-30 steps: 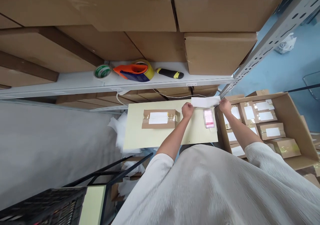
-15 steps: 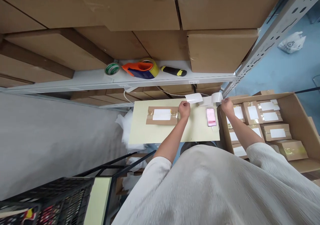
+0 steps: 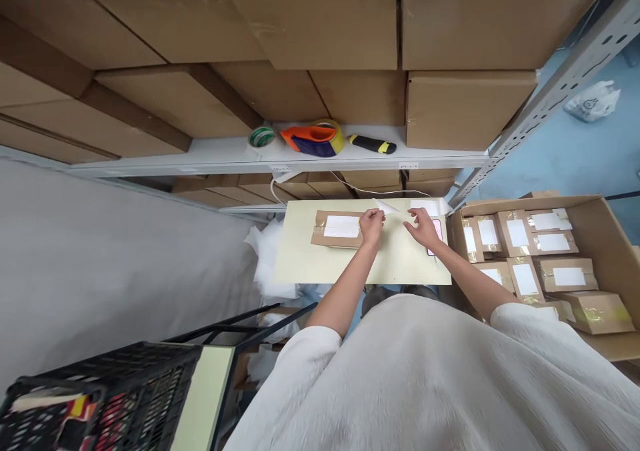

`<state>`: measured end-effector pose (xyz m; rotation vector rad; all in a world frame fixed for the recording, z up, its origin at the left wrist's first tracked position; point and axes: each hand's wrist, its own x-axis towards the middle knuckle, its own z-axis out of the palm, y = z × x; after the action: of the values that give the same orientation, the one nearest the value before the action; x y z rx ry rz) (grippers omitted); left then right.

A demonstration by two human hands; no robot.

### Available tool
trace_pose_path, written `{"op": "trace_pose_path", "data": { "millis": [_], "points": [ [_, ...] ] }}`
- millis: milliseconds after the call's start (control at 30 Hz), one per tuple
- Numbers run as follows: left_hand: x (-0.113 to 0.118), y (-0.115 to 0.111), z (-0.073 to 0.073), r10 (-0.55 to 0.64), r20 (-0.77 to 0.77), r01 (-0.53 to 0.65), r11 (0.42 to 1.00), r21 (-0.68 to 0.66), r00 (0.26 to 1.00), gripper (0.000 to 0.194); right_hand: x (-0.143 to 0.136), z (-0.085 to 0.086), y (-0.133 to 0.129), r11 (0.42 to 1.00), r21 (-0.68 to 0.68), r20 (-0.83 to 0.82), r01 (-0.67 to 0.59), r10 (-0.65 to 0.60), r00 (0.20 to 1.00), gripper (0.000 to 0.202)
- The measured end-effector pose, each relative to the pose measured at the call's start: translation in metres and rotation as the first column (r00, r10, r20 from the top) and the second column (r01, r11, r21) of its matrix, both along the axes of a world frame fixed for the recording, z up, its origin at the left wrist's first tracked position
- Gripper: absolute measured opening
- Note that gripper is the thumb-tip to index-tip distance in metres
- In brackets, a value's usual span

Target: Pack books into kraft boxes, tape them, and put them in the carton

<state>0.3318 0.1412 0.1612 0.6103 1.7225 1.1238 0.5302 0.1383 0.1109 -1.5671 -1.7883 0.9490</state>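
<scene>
At mid-frame, the taped carton (image 3: 336, 228) looks stiff and fairly light; grip it by its sides. At its right end, your left hand (image 3: 371, 225) pinches the white slip (image 3: 385, 206), just right of centre above the table (image 3: 330, 268); it's probably light, limp and easily creased, so hold its edges. Further right, your right hand (image 3: 423, 228) has parted fingers, apparently gripping nothing.

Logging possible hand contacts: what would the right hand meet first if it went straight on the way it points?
Probably the white slip held by the left hand, though depth is unclear.
</scene>
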Motion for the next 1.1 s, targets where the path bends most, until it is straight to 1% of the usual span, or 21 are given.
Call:
{"op": "trace_pose_path", "data": {
  "millis": [133,200,300,400,467,533,567,667,733,800,833,900,1100],
  "points": [
    [-0.024,-0.014,0.007,0.045,0.113,-0.047,0.999,0.010,0.993,0.013,-0.033,0.003,0.001,1.000,0.012,-0.004,0.025,-0.025,1.000,0.044],
    [-0.041,-0.022,0.011,0.064,0.186,-0.063,0.998,-0.008,0.980,0.014,-0.051,0.006,0.001,0.999,0.029,-0.015,0.035,-0.034,0.999,0.039],
    [-0.072,-0.031,0.016,0.049,0.276,-0.038,0.998,-0.045,0.960,0.018,-0.081,0.015,-0.002,0.994,0.090,-0.075,0.056,-0.050,0.996,0.022],
    [-0.109,-0.037,0.016,0.016,0.326,-0.005,0.999,-0.037,0.945,0.024,-0.111,0.029,-0.008,0.985,0.144,-0.144,0.090,-0.069,0.987,0.020],
    [-0.134,-0.038,0.012,-0.001,0.295,-0.005,1.000,0.017,0.955,0.029,-0.129,0.039,-0.012,0.986,0.119,-0.174,0.116,-0.095,0.980,0.021],
    [-0.158,-0.039,0.006,-0.028,0.191,0.009,0.995,0.098,0.981,0.033,-0.144,0.047,-0.016,0.990,0.036,-0.199,0.134,-0.125,0.972,0.022],
    [-0.169,-0.039,0.003,-0.055,0.121,0.037,0.989,0.141,0.991,0.036,-0.150,0.050,-0.018,0.991,-0.012,-0.213,0.133,-0.133,0.968,0.023],
    [-0.197,-0.039,-0.006,-0.204,-0.053,0.211,0.947,0.242,0.978,0.045,-0.162,0.052,-0.024,0.989,-0.113,-0.242,0.098,-0.123,0.963,0.026],
    [-0.210,-0.040,-0.010,-0.305,-0.108,0.324,0.906,0.273,0.946,0.044,-0.167,0.052,-0.030,0.988,-0.138,-0.228,0.075,-0.105,0.968,0.029],
    [-0.219,-0.040,-0.011,-0.366,-0.129,0.388,0.873,0.296,0.922,0.041,-0.171,0.052,-0.034,0.986,-0.157,-0.204,0.061,-0.092,0.975,0.030],
    [-0.222,-0.040,-0.012,-0.379,-0.133,0.401,0.864,0.304,0.916,0.039,-0.173,0.052,-0.036,0.985,-0.166,-0.199,0.052,-0.085,0.976,0.031],
    [-0.228,-0.039,-0.013,-0.378,-0.132,0.400,0.864,0.307,0.916,0.035,-0.177,0.054,-0.039,0.982,-0.185,-0.201,0.028,-0.066,0.977,0.032],
    [-0.246,-0.031,-0.019,-0.331,-0.102,0.346,0.901,0.261,0.938,0.022,-0.187,0.065,-0.038,0.981,-0.192,-0.219,-0.030,-0.013,0.976,0.030]
  ]
}}
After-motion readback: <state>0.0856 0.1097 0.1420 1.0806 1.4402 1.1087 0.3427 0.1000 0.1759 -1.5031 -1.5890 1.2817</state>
